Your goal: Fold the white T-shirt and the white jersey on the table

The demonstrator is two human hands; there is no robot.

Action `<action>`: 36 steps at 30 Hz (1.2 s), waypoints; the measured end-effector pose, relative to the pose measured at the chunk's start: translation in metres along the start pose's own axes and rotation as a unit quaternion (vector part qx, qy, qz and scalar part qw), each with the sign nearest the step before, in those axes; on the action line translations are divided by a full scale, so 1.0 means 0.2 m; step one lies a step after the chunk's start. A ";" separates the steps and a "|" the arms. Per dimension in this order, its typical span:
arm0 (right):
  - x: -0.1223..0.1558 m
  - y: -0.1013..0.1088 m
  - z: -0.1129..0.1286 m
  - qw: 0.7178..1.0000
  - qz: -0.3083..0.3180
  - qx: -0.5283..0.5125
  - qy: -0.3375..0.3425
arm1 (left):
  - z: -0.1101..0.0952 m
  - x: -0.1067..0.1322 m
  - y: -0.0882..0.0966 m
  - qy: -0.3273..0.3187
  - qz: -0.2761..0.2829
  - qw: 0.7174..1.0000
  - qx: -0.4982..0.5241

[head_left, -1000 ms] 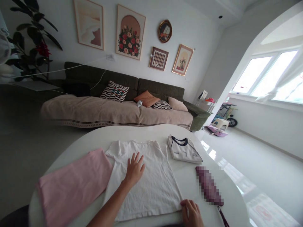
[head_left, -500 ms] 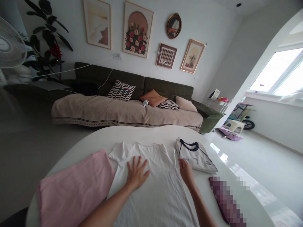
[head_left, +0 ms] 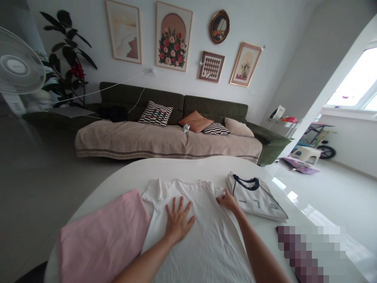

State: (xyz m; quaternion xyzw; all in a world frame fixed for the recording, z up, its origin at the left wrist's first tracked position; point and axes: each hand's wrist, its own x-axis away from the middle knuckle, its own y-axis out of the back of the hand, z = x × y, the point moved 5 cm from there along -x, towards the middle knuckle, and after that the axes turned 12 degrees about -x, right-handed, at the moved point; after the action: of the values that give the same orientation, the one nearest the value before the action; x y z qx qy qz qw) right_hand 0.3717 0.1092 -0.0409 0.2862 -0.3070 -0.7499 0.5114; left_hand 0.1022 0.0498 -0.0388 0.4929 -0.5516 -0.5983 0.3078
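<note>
I see the left hand [head_left: 178,222] spread flat on the white shirt [head_left: 203,239], thin and softly creased on the rounded table [head_left: 182,166]; the right hand [head_left: 228,201] pinches its right sleeve [head_left: 219,191], fingertips partly hidden from me. Left lies smooth pink cloth [head_left: 106,234] in a rectangle; far right, a dark-collared folded jersey [head_left: 257,202]. The shirt's near hem is cut off, and pixels mask a maroon thing [head_left: 300,253] near right.

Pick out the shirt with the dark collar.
The folded white jersey beside the right hand, its neckline navy; the spread-out shirt has a white collar, and the pink cloth shows none.
</note>
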 end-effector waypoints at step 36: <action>0.03 -0.22 0.19 0.983 0.044 0.176 -0.006 | 0.01 -0.01 -0.08 0.030 0.034 0.999 -0.005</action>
State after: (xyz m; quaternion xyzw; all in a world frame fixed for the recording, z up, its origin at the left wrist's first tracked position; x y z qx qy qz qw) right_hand 0.3169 0.1231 -0.0499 0.3535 -0.4494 -0.6624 0.4841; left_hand 0.1039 0.0557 -0.0548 0.4905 -0.5555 -0.5751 0.3466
